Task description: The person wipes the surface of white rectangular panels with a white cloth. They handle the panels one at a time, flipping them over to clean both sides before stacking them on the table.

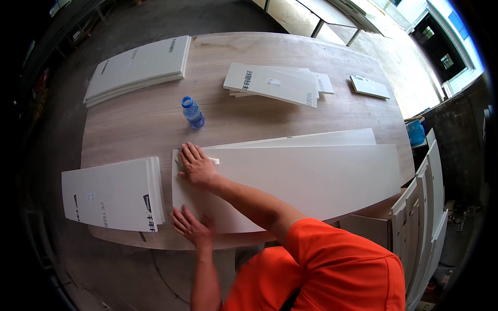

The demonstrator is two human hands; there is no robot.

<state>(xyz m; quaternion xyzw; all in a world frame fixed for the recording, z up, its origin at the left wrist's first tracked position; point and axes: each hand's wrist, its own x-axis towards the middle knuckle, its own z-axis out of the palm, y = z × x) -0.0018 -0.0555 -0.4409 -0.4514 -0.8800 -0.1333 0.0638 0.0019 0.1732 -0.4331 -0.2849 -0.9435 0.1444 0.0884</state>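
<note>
Resting right hand [198,167] over small white piece [216,161] on large panel [306,176]; cannot tell pinch. Spreading left hand [194,227] at near-left corner. Could skid panel by uneven pushing.

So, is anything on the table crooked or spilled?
Yes, crooked: the fanned pile of flat white rectangular boards at the far middle, its boards pointing different ways, unlike the tidier white board stack at far left. I see no spill.
</note>
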